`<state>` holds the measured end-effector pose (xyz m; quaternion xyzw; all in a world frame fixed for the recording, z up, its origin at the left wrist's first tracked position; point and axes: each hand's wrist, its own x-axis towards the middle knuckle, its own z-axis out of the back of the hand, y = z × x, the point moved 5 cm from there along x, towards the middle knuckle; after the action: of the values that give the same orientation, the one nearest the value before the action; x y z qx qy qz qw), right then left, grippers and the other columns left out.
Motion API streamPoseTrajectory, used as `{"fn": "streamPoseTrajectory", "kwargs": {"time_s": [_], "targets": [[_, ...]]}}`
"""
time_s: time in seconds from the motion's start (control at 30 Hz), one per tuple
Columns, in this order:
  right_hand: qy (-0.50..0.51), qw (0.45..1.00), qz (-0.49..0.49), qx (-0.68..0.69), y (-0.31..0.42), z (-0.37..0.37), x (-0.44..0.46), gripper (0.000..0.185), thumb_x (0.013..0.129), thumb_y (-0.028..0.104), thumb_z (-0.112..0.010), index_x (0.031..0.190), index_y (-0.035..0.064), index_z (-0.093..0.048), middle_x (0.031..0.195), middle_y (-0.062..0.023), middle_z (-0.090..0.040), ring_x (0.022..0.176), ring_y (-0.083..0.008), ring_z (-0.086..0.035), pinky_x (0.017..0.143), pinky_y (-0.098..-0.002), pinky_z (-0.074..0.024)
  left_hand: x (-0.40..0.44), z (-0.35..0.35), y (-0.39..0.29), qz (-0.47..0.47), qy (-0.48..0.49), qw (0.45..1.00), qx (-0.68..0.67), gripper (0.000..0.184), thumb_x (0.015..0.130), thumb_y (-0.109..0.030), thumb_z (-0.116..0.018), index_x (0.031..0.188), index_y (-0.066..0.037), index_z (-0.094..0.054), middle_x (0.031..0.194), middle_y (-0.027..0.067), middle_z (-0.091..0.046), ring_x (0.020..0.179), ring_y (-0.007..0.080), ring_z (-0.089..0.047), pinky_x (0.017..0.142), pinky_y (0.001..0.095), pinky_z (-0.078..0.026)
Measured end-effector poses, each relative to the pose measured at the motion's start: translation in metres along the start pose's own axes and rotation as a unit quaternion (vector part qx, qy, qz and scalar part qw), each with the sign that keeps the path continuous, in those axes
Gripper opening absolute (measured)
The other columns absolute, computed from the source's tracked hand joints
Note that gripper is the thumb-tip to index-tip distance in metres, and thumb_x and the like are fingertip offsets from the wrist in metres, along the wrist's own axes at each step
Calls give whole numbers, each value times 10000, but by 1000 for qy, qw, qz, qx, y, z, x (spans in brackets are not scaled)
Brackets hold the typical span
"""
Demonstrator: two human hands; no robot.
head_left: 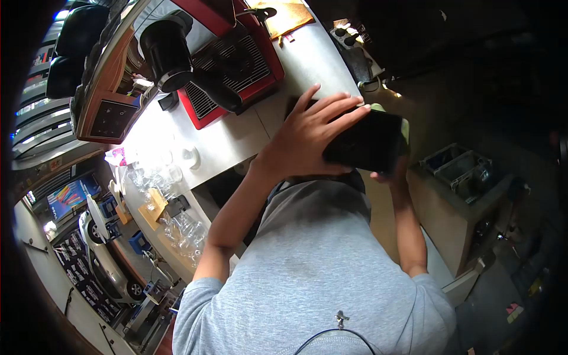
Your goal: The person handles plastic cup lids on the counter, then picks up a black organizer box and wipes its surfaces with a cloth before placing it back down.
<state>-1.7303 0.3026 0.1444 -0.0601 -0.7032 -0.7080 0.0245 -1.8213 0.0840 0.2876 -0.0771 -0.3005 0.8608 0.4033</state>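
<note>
My left hand (313, 127) lies over the left part of a dark, flat, rectangular tablet-like thing (370, 142), its fingers stretched out and spread. On the other side, my right hand (397, 171) grips the lower right edge of it, thumb in front and the other fingers hidden behind. Pale green material (405, 131) shows along its right and top edges; I cannot tell whether it is a cloth or a cover. Just beyond the hands is the worktop (302, 65), with a red espresso machine (278, 68) standing on it.
A black-handled portafilter (216, 89) juts from the machine towards me. Glassware (183, 231) crowds the counter at left. An orange cloth (290, 18) lies at the back. To the right stands a cabinet (441, 207) with a divided metal bin (455, 168) on top.
</note>
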Motion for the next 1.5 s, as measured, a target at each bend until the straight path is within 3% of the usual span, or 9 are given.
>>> {"fn": "streamPoseTrajectory", "kwargs": {"time_s": [0.17, 0.3, 0.43, 0.5, 0.67, 0.77, 1.17, 1.3, 1.5], "targets": [[-135, 975, 58, -166, -10, 4, -10, 1125, 588, 560, -929, 1419, -44, -469, 1360, -184, -576, 1277, -311, -572, 1110, -434, -430, 7, 8, 7, 74, -92, 985, 124, 1073, 608, -627, -836, 1517, -188, -473, 1570, 147, -406, 1510, 389, -280, 1197, 662, -128], [-206, 967, 30, -147, -25, -37, 3, 1133, 554, 540, -949, 1423, -14, -477, 1362, -195, -569, 1287, -317, -560, 1116, -454, -419, -8, -7, 20, 130, -163, 978, -9, 1064, 660, -419, -907, 1568, -226, -388, 1653, 284, -61, 1543, 479, -38, 1206, 643, -132], [-164, 973, 71, -149, -42, -65, 29, 1177, 499, 505, -971, 1435, 8, -461, 1366, -197, -549, 1294, -338, -538, 1113, -471, -413, -9, -37, 36, 165, -230, 948, -145, 1275, 731, -452, -879, 1640, -123, -49, 1619, 365, 144, 1534, 477, 128, 1232, 550, -83], [-200, 962, 64, -177, -40, -73, 30, 1203, 478, 489, -975, 1445, 13, -442, 1356, -192, -542, 1281, -348, -537, 1102, -474, -414, -5, -46, 42, 201, -268, 915, -222, 1256, 790, -381, -843, 1633, -150, 60, 1659, 255, 99, 1553, 392, -76, 1228, 537, -170], [-235, 944, 80, -218, -59, -83, 29, 1213, 464, 466, -979, 1447, 22, -424, 1347, -195, -513, 1281, -373, -509, 1091, -487, -405, -1, -47, 45, 239, -235, 940, -68, 1270, 778, -276, -870, 1630, -145, 63, 1644, 188, 162, 1510, 329, -231, 1214, 480, -271], [-239, 942, 75, -223, -68, -82, 26, 1208, 468, 458, -979, 1444, 19, -417, 1366, -204, -487, 1314, -382, -475, 1108, -497, -384, 0, -59, 60, 201, -263, 915, -231, 1358, 699, -441, -908, 1630, -141, 35, 1597, 330, 261, 1542, 440, 124, 1240, 517, -158], [-200, 968, 28, -150, -93, -95, 24, 1198, 484, 376, -983, 1432, -29, -371, 1350, -237, -473, 1274, -395, -498, 1080, -494, -407, 5, -57, 61, 140, -215, 956, -144, 1285, 684, -383, -903, 1634, -134, -74, 1629, 297, 226, 1553, 437, 69, 1240, 545, -140], [-184, 959, 31, -213, -76, -104, 32, 949, 591, 391, -969, 1318, -18, -514, 1239, -173, -581, 1127, -321, -607, 978, -444, -486, 12, -50, 79, 114, -225, 961, -109, 1234, 733, -342, -887, 1634, -122, -73, 1656, 284, 137, 1569, 382, -2, 1243, 487, -154], [-88, 977, 28, -193, -103, -98, 24, 828, 705, 657, -822, 1163, -2, -618, 1140, -157, -629, 1097, -352, -608, 949, -480, -469, 17, -35, 96, 123, -242, 956, -108, 1048, 860, -297, -808, 1616, -64, -120, 1659, 302, -32, 1568, 370, -43, 1252, 457, -104]]}}
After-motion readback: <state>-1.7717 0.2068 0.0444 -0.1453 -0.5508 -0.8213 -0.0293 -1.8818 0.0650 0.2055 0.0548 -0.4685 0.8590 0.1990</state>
